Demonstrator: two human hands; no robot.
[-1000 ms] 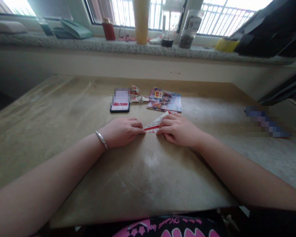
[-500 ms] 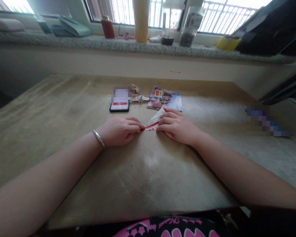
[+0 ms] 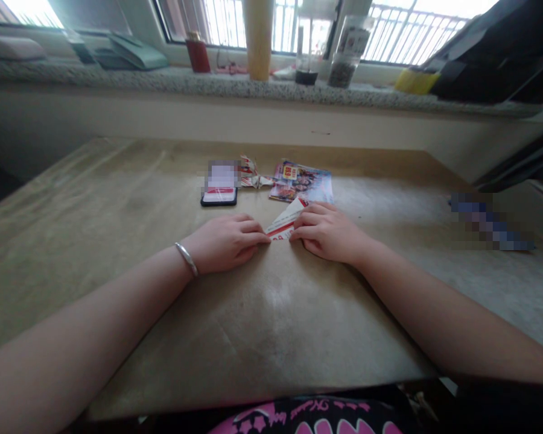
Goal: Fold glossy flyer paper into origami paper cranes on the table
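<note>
A small folded paper (image 3: 283,225), white with red print and shaped like a triangle, lies on the table between my hands. Its left corner is pinched under the fingertips of my left hand (image 3: 228,241), which has a silver bangle at the wrist. My right hand (image 3: 328,232) is curled over the paper's right side, fingertips pressing it; that side is partly hidden under the fingers. Just beyond the paper lies a colourful printed leaflet (image 3: 314,184). A crumpled or folded red-and-white paper piece (image 3: 256,179) sits to its left.
A phone (image 3: 219,196) with a lit screen lies beyond my left hand. Far right on the table (image 3: 271,337) is a blurred bluish flat item (image 3: 516,242). Along the granite windowsill (image 3: 163,78) stand a red bottle (image 3: 198,54), clear containers (image 3: 344,60) and a yellow object (image 3: 416,81).
My left hand has shifted slightly right, its fingertips now over the paper's left corner. My right hand has moved very slightly, still on the paper's right side.
</note>
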